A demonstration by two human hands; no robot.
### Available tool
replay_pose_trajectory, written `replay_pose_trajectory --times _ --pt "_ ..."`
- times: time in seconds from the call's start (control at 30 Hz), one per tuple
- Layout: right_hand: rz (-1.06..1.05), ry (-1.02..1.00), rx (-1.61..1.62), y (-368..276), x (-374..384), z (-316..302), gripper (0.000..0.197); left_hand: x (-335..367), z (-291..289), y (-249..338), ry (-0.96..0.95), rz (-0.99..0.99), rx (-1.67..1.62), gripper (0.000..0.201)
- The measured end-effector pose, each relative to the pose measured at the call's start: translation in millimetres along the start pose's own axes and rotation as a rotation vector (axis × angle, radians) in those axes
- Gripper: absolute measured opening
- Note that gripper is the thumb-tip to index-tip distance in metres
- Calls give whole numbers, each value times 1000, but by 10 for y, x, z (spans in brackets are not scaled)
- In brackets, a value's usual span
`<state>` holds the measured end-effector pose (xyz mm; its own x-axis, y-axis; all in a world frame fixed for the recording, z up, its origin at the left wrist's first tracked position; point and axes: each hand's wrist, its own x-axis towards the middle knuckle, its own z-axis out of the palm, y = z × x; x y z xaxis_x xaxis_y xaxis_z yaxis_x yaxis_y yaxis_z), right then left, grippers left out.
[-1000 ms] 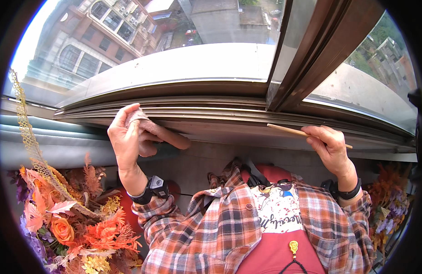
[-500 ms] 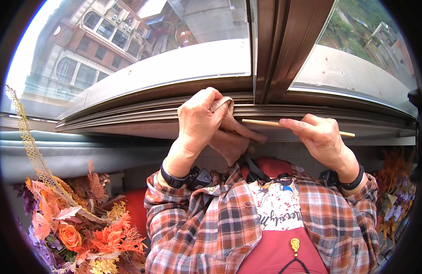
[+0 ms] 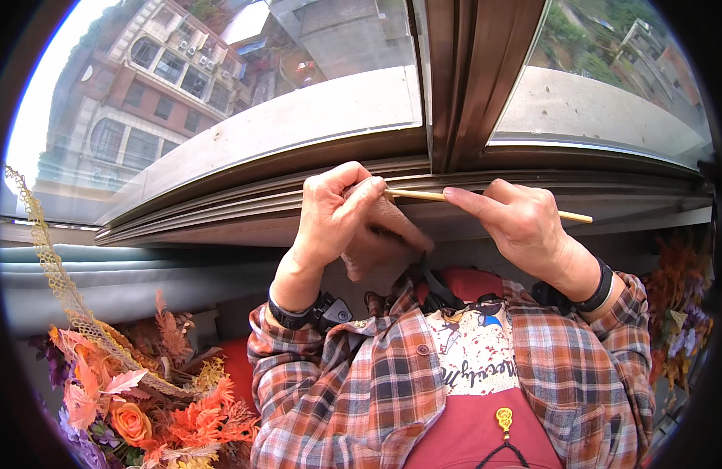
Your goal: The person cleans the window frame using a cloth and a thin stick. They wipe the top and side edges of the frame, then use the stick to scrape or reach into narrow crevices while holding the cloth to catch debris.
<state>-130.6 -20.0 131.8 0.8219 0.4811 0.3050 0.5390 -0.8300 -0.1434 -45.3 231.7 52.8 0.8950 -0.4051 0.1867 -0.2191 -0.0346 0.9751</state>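
My left hand [image 3: 334, 215] is closed on a brownish-pink cloth [image 3: 380, 238], which hangs down below the fingers. In my right hand [image 3: 517, 223] is a thin wooden stick [image 3: 576, 216], much like a chopstick, gripped near its middle with the index finger laid along it. The stick's left end meets the cloth at my left fingertips; whether the cloth wraps that tip is hidden by the fingers. Both hands are just in front of the brown sliding-window track [image 3: 244, 197], whose long grooves run left to right.
A brown window post [image 3: 474, 86] rises between two glass panes. At the left hang a grey-blue curtain [image 3: 142, 273] and a gold lace ribbon [image 3: 52, 242] above orange artificial flowers [image 3: 132, 422]. More artificial flowers [image 3: 677, 328] stand at the right.
My right hand has moved left and slightly up, bringing the stick's end to the cloth. My left hand has shifted a little, with its thumb now over the cloth and the stick's end.
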Motion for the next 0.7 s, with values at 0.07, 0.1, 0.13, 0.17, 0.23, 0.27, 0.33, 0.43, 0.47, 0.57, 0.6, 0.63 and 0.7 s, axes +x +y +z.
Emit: replay_pose_trajectory --times 0.07,0.1,0.13,0.17,0.23,0.27,0.33,0.43,0.47,0.57,0.6,0.63,0.7 --pt "-8 -16 -24 2 6 7 44 -22 -10 7 21 13 -71 16" --pt "-16 -25 -34 4 -2 13 44 -42 -20 14 0 3 -146 14" --pt "-25 -31 -44 5 4 1 44 -52 -19 38 -20 23 -164 13" --pt "-22 -36 -60 7 -8 -13 45 -70 -3 61 -37 41 -184 13" --pt "-20 -51 -91 -3 -12 -49 45 -73 11 126 -84 65 -196 11" --pt "-6 -23 -94 -4 -21 -73 46 -65 31 153 -95 101 -188 11" --pt "19 30 -106 -4 -45 -144 46 -27 89 203 -111 174 -185 11" --pt "48 54 -154 7 -74 -206 48 85 172 230 -35 318 32 12" --pt "70 45 -160 12 -85 -215 48 118 195 228 2 346 121 11" --pt "96 -33 -248 24 -96 -193 50 168 227 200 85 329 529 9" --pt "96 -53 -270 24 -87 -190 50 173 226 191 90 271 680 8" --pt "105 -56 -270 15 -79 -185 47 175 226 175 137 294 688 11" --pt "123 -89 -288 -13 -37 -213 45 183 204 148 124 245 691 14"
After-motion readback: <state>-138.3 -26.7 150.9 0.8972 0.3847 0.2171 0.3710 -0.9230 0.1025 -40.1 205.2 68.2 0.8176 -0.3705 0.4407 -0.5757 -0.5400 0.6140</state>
